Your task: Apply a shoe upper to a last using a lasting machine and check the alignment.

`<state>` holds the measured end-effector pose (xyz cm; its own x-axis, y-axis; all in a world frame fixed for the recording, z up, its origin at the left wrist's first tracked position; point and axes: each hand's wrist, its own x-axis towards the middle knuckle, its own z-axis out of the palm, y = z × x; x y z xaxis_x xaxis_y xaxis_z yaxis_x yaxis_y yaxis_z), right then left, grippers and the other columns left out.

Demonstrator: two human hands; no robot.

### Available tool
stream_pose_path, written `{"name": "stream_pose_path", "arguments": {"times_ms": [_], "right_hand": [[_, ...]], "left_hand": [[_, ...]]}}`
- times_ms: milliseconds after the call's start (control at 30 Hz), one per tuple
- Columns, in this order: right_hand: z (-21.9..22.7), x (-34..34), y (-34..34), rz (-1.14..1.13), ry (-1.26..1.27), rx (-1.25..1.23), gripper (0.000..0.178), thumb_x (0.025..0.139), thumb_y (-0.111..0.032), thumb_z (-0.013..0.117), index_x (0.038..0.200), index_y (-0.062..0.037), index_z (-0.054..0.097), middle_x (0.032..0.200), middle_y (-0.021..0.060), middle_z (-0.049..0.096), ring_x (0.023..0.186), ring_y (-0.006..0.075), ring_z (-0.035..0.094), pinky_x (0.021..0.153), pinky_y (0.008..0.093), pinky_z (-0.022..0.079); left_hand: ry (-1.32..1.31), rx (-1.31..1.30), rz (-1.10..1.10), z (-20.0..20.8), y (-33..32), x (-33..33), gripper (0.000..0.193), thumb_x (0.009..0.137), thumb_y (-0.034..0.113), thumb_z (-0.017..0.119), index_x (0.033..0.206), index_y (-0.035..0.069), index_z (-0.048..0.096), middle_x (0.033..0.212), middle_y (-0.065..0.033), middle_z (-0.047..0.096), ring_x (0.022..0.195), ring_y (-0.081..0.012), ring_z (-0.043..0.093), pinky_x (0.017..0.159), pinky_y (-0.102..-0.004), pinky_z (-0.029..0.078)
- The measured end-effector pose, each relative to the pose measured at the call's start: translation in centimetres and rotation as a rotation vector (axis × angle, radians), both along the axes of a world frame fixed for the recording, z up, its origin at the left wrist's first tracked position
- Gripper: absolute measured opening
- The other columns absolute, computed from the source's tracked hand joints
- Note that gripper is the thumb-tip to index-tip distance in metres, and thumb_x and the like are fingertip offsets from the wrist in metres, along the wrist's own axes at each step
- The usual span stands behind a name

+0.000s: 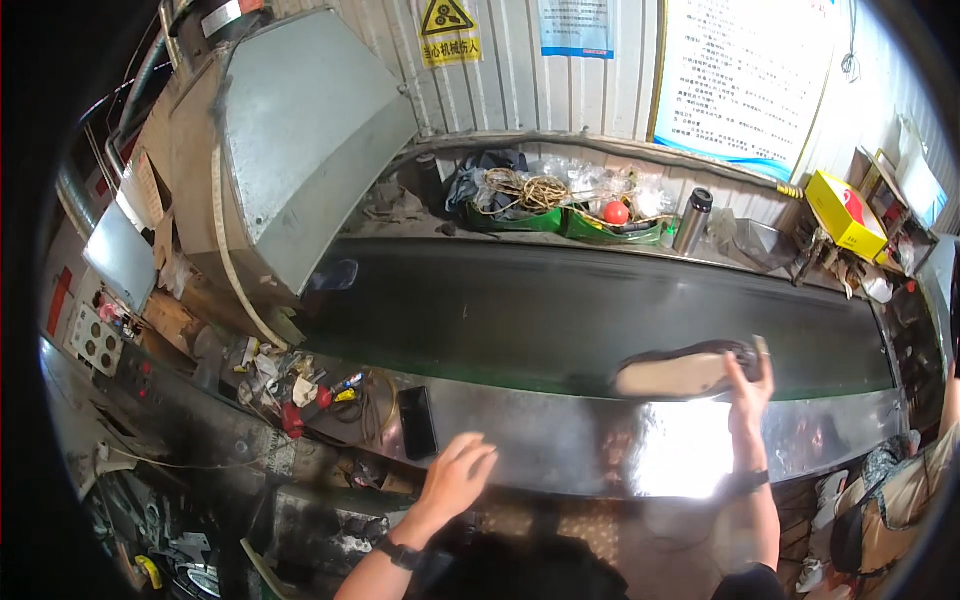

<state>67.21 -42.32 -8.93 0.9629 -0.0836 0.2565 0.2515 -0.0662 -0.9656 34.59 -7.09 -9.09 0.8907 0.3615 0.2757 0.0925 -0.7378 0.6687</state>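
Note:
My right hand (748, 392) grips a shoe (675, 375) by one end, over the near edge of the dark conveyor belt (500, 310). Its pale tan sole faces me, and the dark upper shows along the far side; both are slightly blurred. My left hand (460, 478) is raised above the near side of the metal ledge (540, 430), beside a black phone (417, 422). Its fingers are loosely bent and partly apart, with nothing visible in them. A dark, bluish, blurred object (335, 275) lies on the belt by the hood's mouth.
A grey metal hood (310, 130) covers the belt's left end. Clutter (300, 390) lies left of the phone. Behind the belt stand green-edged bins (520, 220), a steel flask (693, 222) and a yellow box (845, 215). Another person (890, 500) is at the right edge.

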Motion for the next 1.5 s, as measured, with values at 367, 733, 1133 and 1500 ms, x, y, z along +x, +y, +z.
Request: {"name": "stream_pose_path", "arguments": {"times_ms": [367,733,1133,1500], "right_hand": [[-22.8,-4.0,2.3,0.235,0.024,-0.621,0.033,0.094,-0.019,0.069,0.123,-0.006,0.065,0.099,0.0125,0.074,0.087,0.0254,0.071,0.079,0.0409,0.056],[-15.9,-23.3,24.4,1.018,-0.716,-1.282,0.086,0.092,-0.032,0.062,0.164,-0.0123,0.019,0.168,0.0106,0.027,0.153,0.0282,0.031,0.124,0.0516,0.023],[-19.5,-22.1,-4.1,0.306,0.198,-1.534,0.079,0.087,-0.021,0.066,0.156,-0.0057,0.032,0.145,0.0243,0.051,0.133,0.0467,0.046,0.11,0.0549,0.041],[-14.9,-21.4,7.5,0.306,0.471,-0.573,0.063,0.092,-0.013,0.065,0.153,-0.0139,0.048,0.136,0.0128,0.062,0.115,0.025,0.06,0.098,0.0374,0.052]], "left_hand": [[0.222,-0.204,0.012,-8.6,4.6,-2.9,0.017,0.095,0.016,0.067,0.099,0.001,0.072,0.097,-0.0177,0.072,0.092,-0.0382,0.069,0.079,-0.0431,0.055],[0.143,-0.302,0.018,-9.1,10.8,0.7,0.023,0.098,0.02,0.065,0.103,-0.001,0.073,0.093,-0.0196,0.075,0.087,-0.0311,0.075,0.077,-0.0367,0.058],[-0.068,-0.431,0.296,-11.1,30.9,8.7,0.025,0.098,0.019,0.063,0.095,-0.005,0.072,0.08,-0.0095,0.074,0.076,-0.0151,0.072,0.072,-0.0302,0.057],[0.386,0.161,0.566,-13.8,47.3,13.3,0.054,0.089,0.016,0.07,0.139,0.004,0.053,0.149,-0.0238,0.047,0.136,-0.0423,0.047,0.115,-0.0491,0.04]]}}
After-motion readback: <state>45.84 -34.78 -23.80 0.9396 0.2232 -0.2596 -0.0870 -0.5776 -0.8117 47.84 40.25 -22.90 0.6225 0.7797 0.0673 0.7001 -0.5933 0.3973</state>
